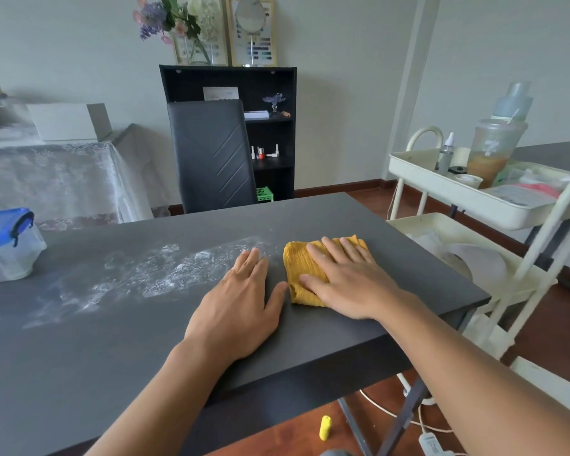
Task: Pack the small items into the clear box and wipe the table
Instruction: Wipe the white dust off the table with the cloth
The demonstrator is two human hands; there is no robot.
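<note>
My right hand presses flat on the yellow cloth at centre frame; my left hand lies flat on the table beside white powder.

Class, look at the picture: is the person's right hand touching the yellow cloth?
Touching. The head view shows the right hand lying flat on the yellow cloth, fingers spread across its top.

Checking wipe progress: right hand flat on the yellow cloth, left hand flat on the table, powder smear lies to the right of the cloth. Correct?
Not quite. Head view shows the powder smear left of the yellow cloth, beyond the left hand. The rest stands.
</note>
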